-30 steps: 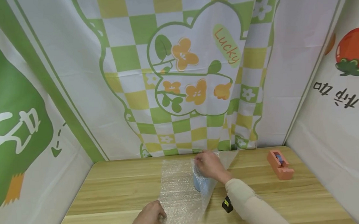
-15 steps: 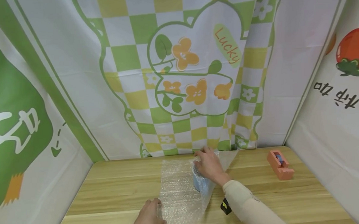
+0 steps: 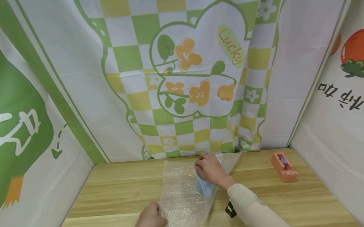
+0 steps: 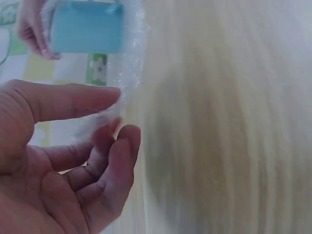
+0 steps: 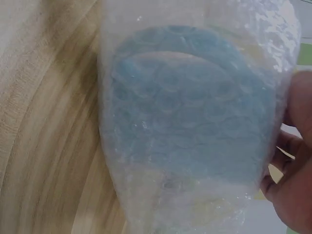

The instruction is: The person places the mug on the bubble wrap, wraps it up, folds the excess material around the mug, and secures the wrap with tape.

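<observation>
A clear sheet of bubble wrap (image 3: 178, 193) lies on the table, its right part folded up over a light-blue cup-like object (image 3: 200, 184). My right hand (image 3: 212, 171) grips the object's top through the wrap; the right wrist view shows the blue object (image 5: 190, 112) behind bubbles, with curled fingers of my right hand (image 5: 295, 161) at its side. At the sheet's near left edge, my left hand (image 3: 151, 218) pinches the film. In the left wrist view the film passes between thumb and fingers of my left hand (image 4: 78, 146), below the blue object (image 4: 87, 28).
An orange tape dispenser (image 3: 284, 167) stands at the table's right rear. A black and yellow item (image 3: 230, 210) lies beside my right sleeve, partly covered by it. Behind the wooden table (image 3: 118, 189) hangs a checkered curtain (image 3: 200, 133).
My right hand's fingers, more spread half a second ago, have drawn in and shifted slightly left over the blue object. My left hand has moved slightly, and the sheet's left edge has shifted a little.
</observation>
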{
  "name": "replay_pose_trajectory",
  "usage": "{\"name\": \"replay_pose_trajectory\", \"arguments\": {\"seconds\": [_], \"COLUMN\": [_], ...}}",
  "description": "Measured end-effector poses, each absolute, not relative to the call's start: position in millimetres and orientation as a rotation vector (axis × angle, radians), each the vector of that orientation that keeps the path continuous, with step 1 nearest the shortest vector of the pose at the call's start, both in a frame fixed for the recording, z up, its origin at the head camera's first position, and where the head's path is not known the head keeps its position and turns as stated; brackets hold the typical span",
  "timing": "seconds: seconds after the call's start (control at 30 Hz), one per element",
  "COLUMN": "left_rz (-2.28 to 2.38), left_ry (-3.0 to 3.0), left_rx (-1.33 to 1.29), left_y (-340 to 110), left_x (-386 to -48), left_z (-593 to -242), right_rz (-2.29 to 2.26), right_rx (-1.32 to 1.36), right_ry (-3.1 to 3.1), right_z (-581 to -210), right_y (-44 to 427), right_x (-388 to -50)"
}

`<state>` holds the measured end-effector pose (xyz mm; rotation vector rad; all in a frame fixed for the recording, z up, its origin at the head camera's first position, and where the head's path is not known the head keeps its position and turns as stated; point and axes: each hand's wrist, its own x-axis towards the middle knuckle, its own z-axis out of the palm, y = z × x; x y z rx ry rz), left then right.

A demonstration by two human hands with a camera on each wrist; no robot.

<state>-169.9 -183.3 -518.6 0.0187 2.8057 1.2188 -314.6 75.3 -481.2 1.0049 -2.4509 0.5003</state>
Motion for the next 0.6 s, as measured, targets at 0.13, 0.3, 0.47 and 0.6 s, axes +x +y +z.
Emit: {"name": "replay_pose_trajectory", "arguments": {"seconds": [0.13, 0.3, 0.47, 0.6], "left_rz": [1.436, 1.559, 1.574, 1.557], "left_ry": [2.633, 2.491, 2.436, 2.423], "left_rx": [0.124, 0.122, 0.047, -0.032], "left_y": [-188.3, -187.1, -189.1, -192.2], "left_x": [-173.8, -176.5, -183.3, -196.1], "left_z": [-513.3, -506.3, -505.5, -508.4], "right_rz": [0.567, 0.610, 0.608, 0.597], "right_rx": [1.066, 1.101, 1.104, 1.097], "right_ry": [-2.576, -2.659, -2.677, -2.679], "right_z": [-476.3, -474.2, -474.0, -475.3], "right_y": [81.5, 85.8, 85.4, 84.3], "right_x": [-311.2, -309.8, -307.6, -307.5]}}
